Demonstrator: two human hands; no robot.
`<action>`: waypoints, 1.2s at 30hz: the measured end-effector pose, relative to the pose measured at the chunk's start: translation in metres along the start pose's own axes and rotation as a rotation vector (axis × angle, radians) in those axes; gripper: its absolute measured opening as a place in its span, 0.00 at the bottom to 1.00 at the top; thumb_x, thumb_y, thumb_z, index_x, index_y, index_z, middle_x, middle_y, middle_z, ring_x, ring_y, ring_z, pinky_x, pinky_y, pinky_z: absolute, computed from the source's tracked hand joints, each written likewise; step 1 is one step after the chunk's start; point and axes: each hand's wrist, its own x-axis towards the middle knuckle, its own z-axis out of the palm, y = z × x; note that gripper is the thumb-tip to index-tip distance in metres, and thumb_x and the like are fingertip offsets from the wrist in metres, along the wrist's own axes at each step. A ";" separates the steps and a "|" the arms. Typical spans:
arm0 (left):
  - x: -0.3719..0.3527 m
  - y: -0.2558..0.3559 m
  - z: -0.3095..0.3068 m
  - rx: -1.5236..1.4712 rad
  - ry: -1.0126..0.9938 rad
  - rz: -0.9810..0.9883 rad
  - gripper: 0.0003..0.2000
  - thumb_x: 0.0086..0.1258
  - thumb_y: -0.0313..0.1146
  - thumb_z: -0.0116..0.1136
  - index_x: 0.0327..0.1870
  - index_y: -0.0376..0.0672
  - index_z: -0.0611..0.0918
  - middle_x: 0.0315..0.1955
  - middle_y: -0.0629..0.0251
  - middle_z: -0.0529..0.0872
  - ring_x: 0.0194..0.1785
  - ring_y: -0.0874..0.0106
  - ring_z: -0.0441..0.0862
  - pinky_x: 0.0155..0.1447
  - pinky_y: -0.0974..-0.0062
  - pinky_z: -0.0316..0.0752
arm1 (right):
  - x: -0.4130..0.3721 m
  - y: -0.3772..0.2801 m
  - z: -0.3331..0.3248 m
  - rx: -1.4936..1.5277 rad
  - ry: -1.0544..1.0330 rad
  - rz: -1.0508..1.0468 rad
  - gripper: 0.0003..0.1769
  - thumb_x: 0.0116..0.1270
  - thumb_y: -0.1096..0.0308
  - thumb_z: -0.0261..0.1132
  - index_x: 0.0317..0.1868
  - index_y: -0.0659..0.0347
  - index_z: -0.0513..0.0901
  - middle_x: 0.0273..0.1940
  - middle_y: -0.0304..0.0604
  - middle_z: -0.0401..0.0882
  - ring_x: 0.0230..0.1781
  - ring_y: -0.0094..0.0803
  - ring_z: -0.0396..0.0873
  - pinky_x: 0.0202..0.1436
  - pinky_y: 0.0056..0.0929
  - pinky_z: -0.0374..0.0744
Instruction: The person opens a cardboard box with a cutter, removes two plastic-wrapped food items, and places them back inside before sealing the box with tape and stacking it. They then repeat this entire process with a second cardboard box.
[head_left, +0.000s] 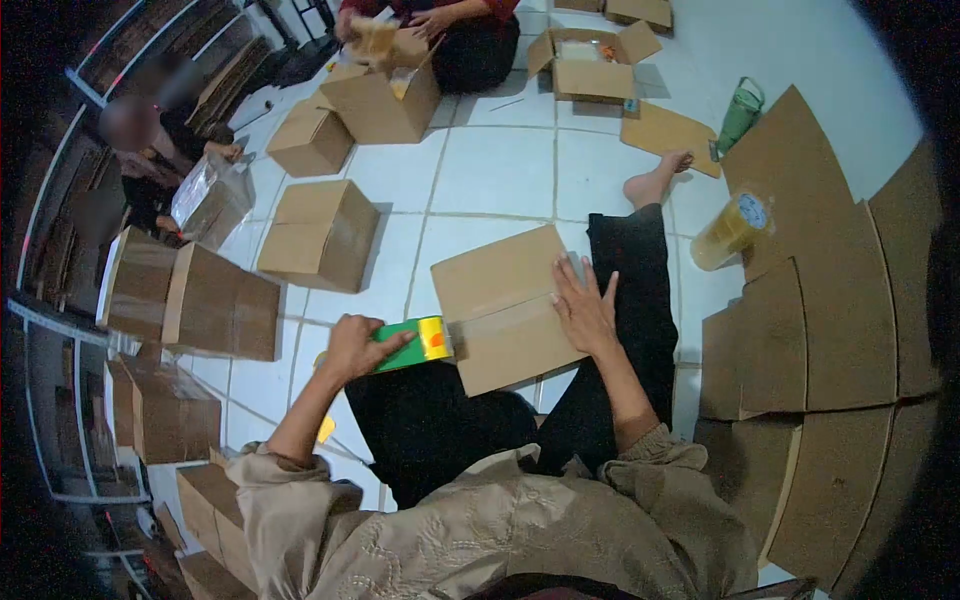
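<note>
- Flattened cardboard sheets (840,330), too overlapped to count, line the tiled floor's (480,180) right edge, apparently stacked to stay within reach.
- At least four closed cartons (318,235) stand along the floor's left side, seemingly set aside; two open cartons (595,78) sit toward its far edge.
- One carton (510,350) lies across the person's legs, its seam running from left edge to right, likely for support.
- One column of tape rolls (722,238) stands beside the sheets.
- Right hand (588,305): grip open, spread flat near the carton's right edge, probably steadying it.
- Left hand (365,347): grip closed around one green tape dispenser (398,346), at the carton's left edge in line with the seam.
</note>
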 end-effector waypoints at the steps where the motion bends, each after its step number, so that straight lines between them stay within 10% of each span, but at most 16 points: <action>1: -0.011 -0.018 -0.007 0.025 -0.031 -0.067 0.31 0.54 0.64 0.56 0.20 0.37 0.84 0.13 0.51 0.78 0.22 0.55 0.80 0.32 0.61 0.75 | 0.000 -0.003 -0.004 -0.032 -0.007 0.012 0.29 0.70 0.54 0.44 0.70 0.49 0.54 0.73 0.32 0.44 0.73 0.40 0.42 0.68 0.66 0.35; 10: 0.024 -0.013 0.011 0.376 -0.155 -0.118 0.29 0.49 0.64 0.58 0.24 0.40 0.84 0.27 0.52 0.84 0.35 0.58 0.83 0.40 0.63 0.76 | -0.002 -0.050 -0.008 -0.255 0.048 -0.014 0.28 0.65 0.66 0.50 0.67 0.53 0.61 0.69 0.40 0.55 0.71 0.43 0.50 0.66 0.68 0.42; 13: 0.061 0.008 0.031 0.389 -0.270 -0.090 0.29 0.46 0.64 0.59 0.31 0.41 0.85 0.34 0.55 0.85 0.40 0.59 0.83 0.44 0.64 0.76 | -0.003 -0.096 0.027 0.280 -0.045 -0.437 0.23 0.62 0.65 0.53 0.59 0.58 0.71 0.62 0.44 0.67 0.68 0.40 0.57 0.66 0.56 0.54; 18: 0.098 0.012 0.064 0.473 -0.332 -0.108 0.24 0.49 0.54 0.60 0.40 0.45 0.84 0.41 0.61 0.85 0.46 0.66 0.82 0.54 0.60 0.69 | -0.004 -0.138 0.053 -0.105 0.118 -0.644 0.23 0.58 0.57 0.57 0.48 0.66 0.79 0.60 0.54 0.67 0.66 0.47 0.57 0.64 0.60 0.55; 24: 0.094 -0.056 0.136 0.344 0.228 -0.225 0.13 0.54 0.45 0.60 0.29 0.44 0.84 0.34 0.57 0.85 0.41 0.64 0.82 0.58 0.54 0.62 | 0.010 -0.154 0.025 -0.258 -0.137 -0.594 0.23 0.58 0.54 0.57 0.46 0.64 0.81 0.56 0.48 0.71 0.70 0.48 0.47 0.66 0.67 0.42; 26: 0.106 -0.058 0.135 0.311 0.184 -0.301 0.14 0.53 0.45 0.60 0.30 0.43 0.83 0.32 0.57 0.85 0.39 0.63 0.82 0.57 0.54 0.63 | 0.016 -0.153 0.016 -0.119 -0.368 -0.625 0.22 0.55 0.54 0.58 0.44 0.63 0.82 0.55 0.46 0.73 0.71 0.50 0.44 0.66 0.70 0.38; 34: 0.131 -0.088 0.180 0.236 -0.030 -0.189 0.27 0.54 0.56 0.59 0.49 0.44 0.77 0.46 0.62 0.82 0.52 0.65 0.79 0.60 0.43 0.59 | 0.011 -0.135 0.041 0.513 -0.080 -0.486 0.17 0.60 0.60 0.61 0.49 0.54 0.80 0.54 0.41 0.76 0.64 0.38 0.64 0.71 0.50 0.50; 36: 0.130 -0.080 0.165 0.160 -0.256 -0.311 0.26 0.56 0.48 0.58 0.56 0.48 0.76 0.54 0.64 0.78 0.59 0.66 0.73 0.60 0.47 0.59 | 0.002 -0.144 -0.003 1.038 -0.363 -0.269 0.19 0.60 0.61 0.63 0.51 0.57 0.79 0.53 0.43 0.76 0.60 0.38 0.68 0.67 0.43 0.59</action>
